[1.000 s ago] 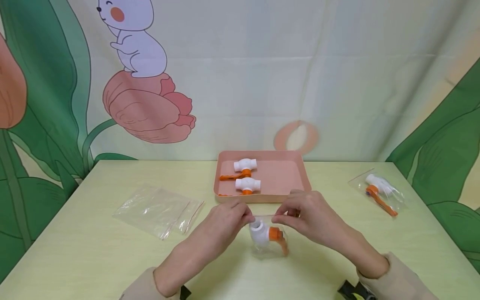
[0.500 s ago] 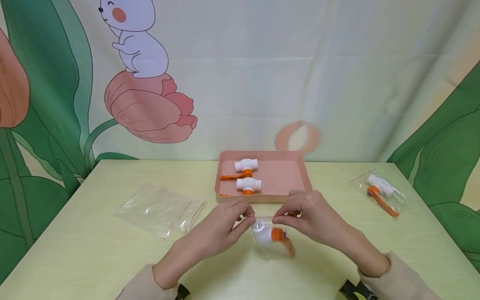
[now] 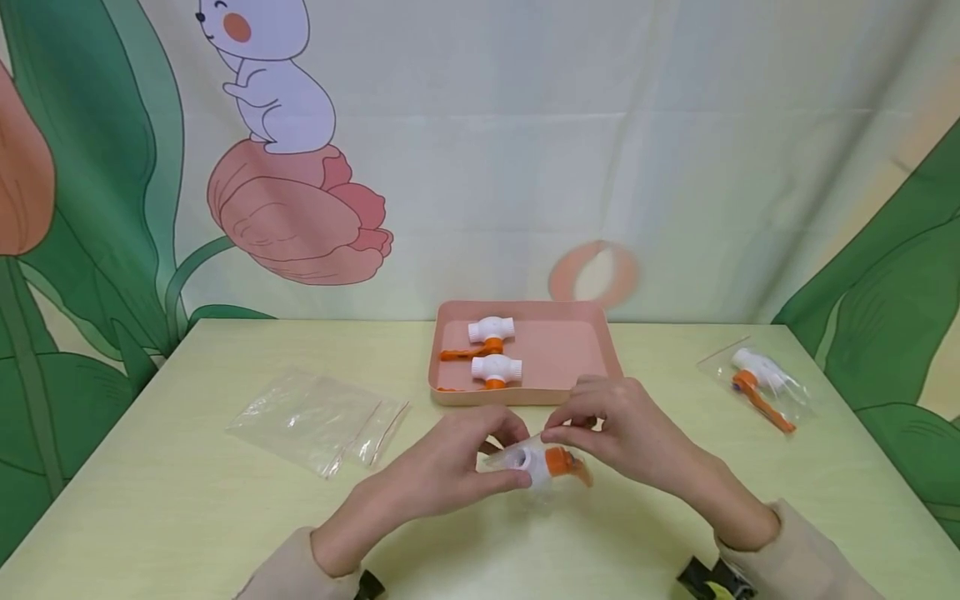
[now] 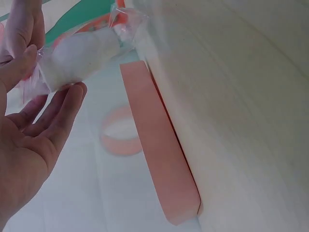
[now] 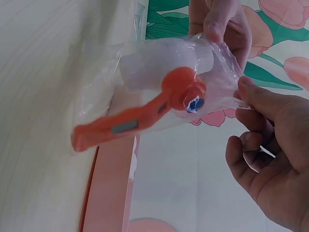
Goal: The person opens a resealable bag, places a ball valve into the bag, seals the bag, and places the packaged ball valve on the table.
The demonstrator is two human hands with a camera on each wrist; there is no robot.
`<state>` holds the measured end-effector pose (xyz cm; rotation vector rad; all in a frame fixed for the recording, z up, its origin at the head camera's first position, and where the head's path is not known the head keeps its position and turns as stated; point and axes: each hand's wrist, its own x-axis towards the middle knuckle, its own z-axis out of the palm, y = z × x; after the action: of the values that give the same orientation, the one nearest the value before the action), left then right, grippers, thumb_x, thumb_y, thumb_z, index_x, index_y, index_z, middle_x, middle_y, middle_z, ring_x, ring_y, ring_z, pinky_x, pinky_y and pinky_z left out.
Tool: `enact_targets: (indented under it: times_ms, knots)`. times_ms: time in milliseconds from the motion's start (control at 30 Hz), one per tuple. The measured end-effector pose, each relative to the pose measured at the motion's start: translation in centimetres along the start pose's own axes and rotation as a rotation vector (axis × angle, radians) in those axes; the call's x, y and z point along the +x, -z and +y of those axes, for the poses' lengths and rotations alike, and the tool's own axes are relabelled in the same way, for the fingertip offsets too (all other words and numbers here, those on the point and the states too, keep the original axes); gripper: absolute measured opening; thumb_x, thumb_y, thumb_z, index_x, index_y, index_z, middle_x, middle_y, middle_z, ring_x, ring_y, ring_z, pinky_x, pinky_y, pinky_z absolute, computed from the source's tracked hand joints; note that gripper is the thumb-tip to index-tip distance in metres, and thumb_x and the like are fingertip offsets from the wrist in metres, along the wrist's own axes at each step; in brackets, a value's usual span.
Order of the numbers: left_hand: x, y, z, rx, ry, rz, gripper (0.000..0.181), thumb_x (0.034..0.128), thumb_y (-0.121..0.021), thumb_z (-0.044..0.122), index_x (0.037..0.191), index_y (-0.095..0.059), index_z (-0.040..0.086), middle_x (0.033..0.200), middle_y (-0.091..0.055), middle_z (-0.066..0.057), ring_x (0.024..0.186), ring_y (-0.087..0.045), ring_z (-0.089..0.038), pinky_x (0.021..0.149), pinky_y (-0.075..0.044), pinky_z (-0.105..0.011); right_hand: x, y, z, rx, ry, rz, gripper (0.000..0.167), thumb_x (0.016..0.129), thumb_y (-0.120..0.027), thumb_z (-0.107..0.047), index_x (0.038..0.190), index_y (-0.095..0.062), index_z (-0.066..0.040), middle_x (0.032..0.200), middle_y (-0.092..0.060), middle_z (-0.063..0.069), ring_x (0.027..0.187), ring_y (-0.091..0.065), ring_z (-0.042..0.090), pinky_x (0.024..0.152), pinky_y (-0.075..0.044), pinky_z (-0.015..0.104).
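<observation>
In the head view a white ball valve (image 3: 538, 477) with an orange lever sits inside a clear zip bag (image 5: 99, 92), held above the table between both hands. My left hand (image 3: 442, 462) grips the bag's mouth end, thumb on the near side, fingers behind, close to the valve's white end. With thumb and forefinger, my right hand (image 3: 611, 421) pinches the other corner of the bag's mouth. The right wrist view shows the orange lever (image 5: 125, 123) pointing away from the mouth, through the plastic. Part of the white body is hidden behind the left thumb.
A pink tray (image 3: 551, 397) at the table's back holds two white-and-orange ball valves (image 3: 491, 330). Flat clear zip bags (image 3: 300, 421) lie to the left. Another bagged valve (image 3: 761, 375) rests at the right. A printed curtain (image 3: 480, 167) hangs behind the table.
My left hand has gone from pinching the bag's top edge to a wider grip, its thumb now lower against the valve. The bag has tilted. My right hand keeps its pinch.
</observation>
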<state>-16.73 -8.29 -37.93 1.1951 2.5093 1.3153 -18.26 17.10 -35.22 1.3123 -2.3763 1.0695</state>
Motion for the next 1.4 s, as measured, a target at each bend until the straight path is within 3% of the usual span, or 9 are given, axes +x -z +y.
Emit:
enact_targets:
  times_ms: [200, 433, 567, 700, 933, 1067, 1233, 1400]
  knots:
    - [0.0, -0.2, 0.2, 0.071, -0.007, 0.025, 0.03, 0.0872, -0.085, 0.014, 0.111, -0.067, 0.01, 0.102, -0.067, 0.008, 0.096, -0.064, -0.007, 0.086, -0.055, -0.027, 0.0, -0.2, 0.0, 0.004, 0.012, 0.017, 0.007, 0.085, -0.085, -0.011, 0.087, -0.079, -0.014, 0.075, -0.062, -0.015, 0.067, -0.054, 0.003, 0.056, -0.048, 0.022]
    - [-0.1, -0.4, 0.3, 0.051, 0.02, 0.091, 0.028, 0.0883, -0.083, 0.011, 0.112, -0.068, 0.009, 0.102, -0.065, 0.008, 0.099, -0.065, -0.01, 0.084, -0.056, -0.029, 0.1, -0.6, 0.0, 0.005, -0.011, 0.066, 0.012, 0.085, -0.084, -0.007, 0.087, -0.078, -0.017, 0.071, -0.056, -0.016, 0.062, -0.05, 0.004, 0.053, -0.046, 0.022]
    - [-0.1, -0.6, 0.3, 0.017, 0.043, 0.108, 0.026, 0.0879, -0.082, 0.008, 0.109, -0.068, 0.009, 0.1, -0.065, 0.006, 0.095, -0.064, -0.012, 0.078, -0.058, -0.028, 0.2, -0.6, 0.0, 0.036, -0.065, 0.07, 0.01, 0.089, -0.081, -0.006, 0.091, -0.077, -0.015, 0.072, -0.061, -0.012, 0.063, -0.055, 0.005, 0.055, -0.05, 0.023]
    - [-0.1, -0.7, 0.1, -0.016, 0.093, 0.133, 0.023, 0.0876, -0.082, 0.005, 0.104, -0.066, 0.01, 0.097, -0.066, 0.005, 0.09, -0.063, -0.016, 0.072, -0.059, -0.027, 0.2, -0.6, -0.1, 0.057, -0.161, 0.06, 0.008, 0.094, -0.077, -0.01, 0.101, -0.073, -0.012, 0.08, -0.068, -0.008, 0.07, -0.062, 0.007, 0.06, -0.055, 0.028]
    - [-0.3, -0.5, -0.2, -0.01, 0.214, 0.205, 0.019, 0.0901, -0.08, 0.011, 0.103, -0.067, 0.012, 0.092, -0.065, 0.007, 0.083, -0.063, -0.012, 0.068, -0.057, -0.03, 0.0, -0.7, 0.1, 0.116, -0.269, 0.043, 0.03, 0.097, -0.074, -0.015, 0.123, -0.059, -0.009, 0.102, -0.071, -0.004, 0.091, -0.069, 0.012, 0.072, -0.06, 0.034]
    - [-0.3, -0.3, -0.3, -0.02, 0.284, 0.232, 0.018, 0.0919, -0.079, 0.015, 0.104, -0.066, 0.011, 0.092, -0.067, 0.006, 0.082, -0.066, -0.011, 0.067, -0.057, -0.031, -0.1, -0.9, 0.3, 0.123, -0.31, 0.008, 0.038, 0.093, -0.08, -0.023, 0.119, -0.057, -0.008, 0.11, -0.065, 0.002, 0.097, -0.064, 0.019, 0.08, -0.058, 0.036]
    - [-0.3, -0.2, -0.6, -0.057, 0.335, 0.266, 0.017, 0.0923, -0.078, 0.015, 0.1, -0.063, 0.01, 0.091, -0.068, 0.003, 0.081, -0.067, -0.013, 0.065, -0.056, -0.032, -0.5, -1.5, 0.3, 0.064, -0.353, -0.067, 0.055, 0.084, -0.088, -0.035, 0.122, -0.058, -0.01, 0.115, -0.061, -0.004, 0.105, -0.057, 0.021, 0.086, -0.054, 0.042]
    - [-0.2, -0.1, -0.7, -0.124, 0.384, 0.289, 0.018, 0.0936, -0.076, 0.014, 0.102, -0.062, 0.01, 0.092, -0.067, 0.0, 0.081, -0.068, -0.015, 0.065, -0.056, -0.034, -0.6, -2.1, 0.1, 0.028, -0.327, -0.095, 0.068, 0.079, -0.092, -0.036, 0.131, -0.056, -0.01, 0.12, -0.059, -0.004, 0.111, -0.059, 0.02, 0.095, -0.053, 0.043]
